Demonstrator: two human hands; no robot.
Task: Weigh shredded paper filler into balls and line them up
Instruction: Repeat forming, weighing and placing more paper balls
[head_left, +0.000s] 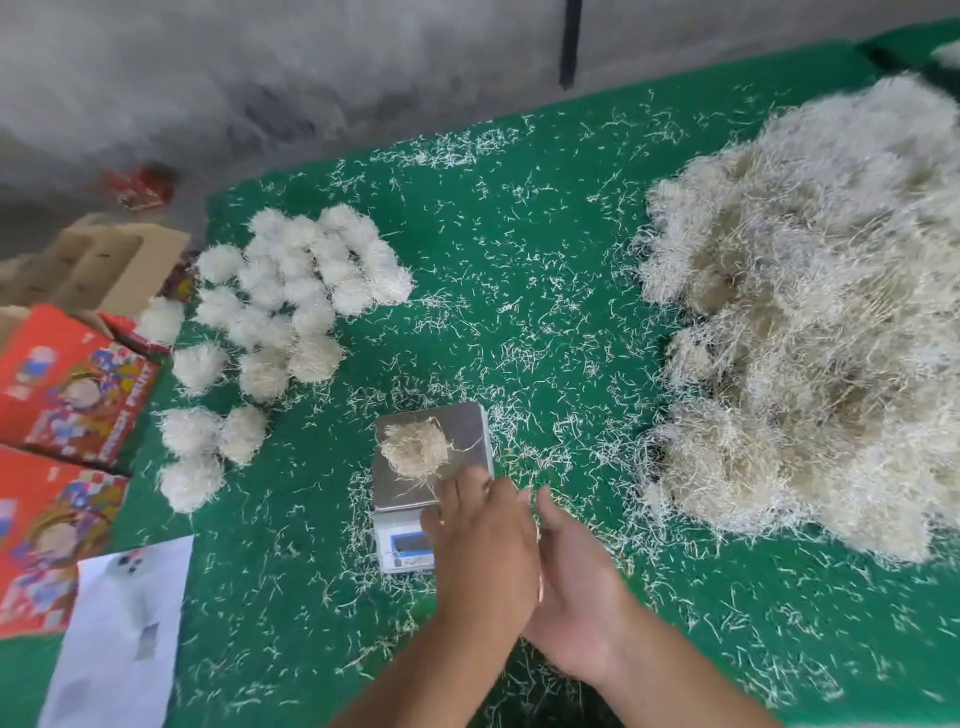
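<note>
Viewed from above over a green bench (545, 218) strewn with paper shreds. Left hand (483, 540) and right hand (576, 587) held palm to palm, fingers (460, 488) straight and pressed together, gripping nothing visible. Just beyond the fingertips, a small tuft of shredded filler (414, 449) resting on the scale (431, 457). Far left of the fingers, finished balls (291, 291) clustered; far right, the loose pile (810, 332). Risk judged: fingers hovering beside the platform could brush it and skew the reading, or scatter the light tuft.

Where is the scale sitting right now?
Head view: the scale sits low centre on the green table, just beyond both hands, between the finished balls and the loose pile.
</note>
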